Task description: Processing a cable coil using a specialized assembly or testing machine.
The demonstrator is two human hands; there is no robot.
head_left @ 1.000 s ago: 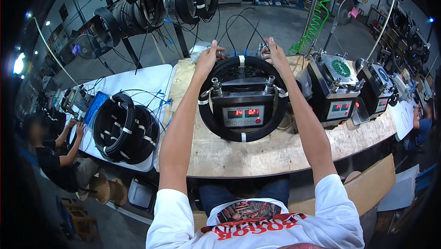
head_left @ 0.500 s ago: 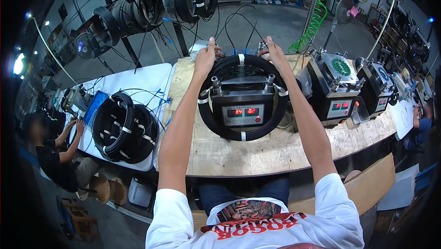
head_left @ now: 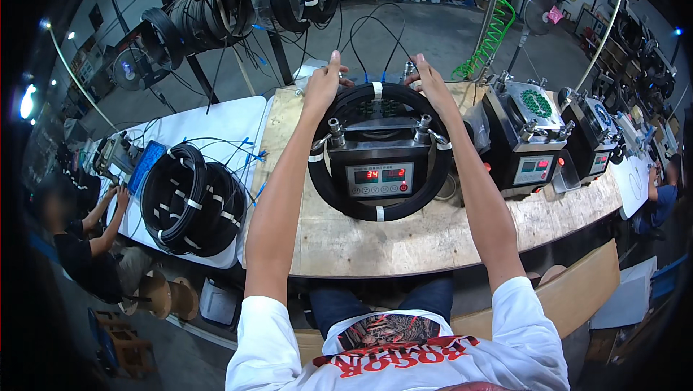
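A black cable coil [head_left: 332, 200] with white tape bands hangs tilted around the front of a polishing-type machine [head_left: 336, 162] with a red-lit display panel [head_left: 380, 180]. Two metal corner posts [head_left: 334, 135] stand inside the ring. Behind the coil's top, my left hand [head_left: 323, 88] is at the machine's far left corner, thumb up, fingers curled inward. My right hand [head_left: 433, 88] mirrors it at the far right corner, beside another metal post [head_left: 409, 68]. What the fingertips grip is mostly hidden. Thin cable loops with blue ends [head_left: 383, 76] rise from the machine between my hands.
More black coils [head_left: 191, 207] lie on a white table [head_left: 238, 128] to the left. Two similar machines [head_left: 530, 142] stand right on the plywood bench [head_left: 346, 247]. Cable reels [head_left: 238, 16] hang behind. A co-worker [head_left: 86, 247] sits left, another [head_left: 664, 200] far right.
The view has shifted slightly. Both my hands stay at the machine's far corners, with almost the same pose. The coil remains around the machine's front.
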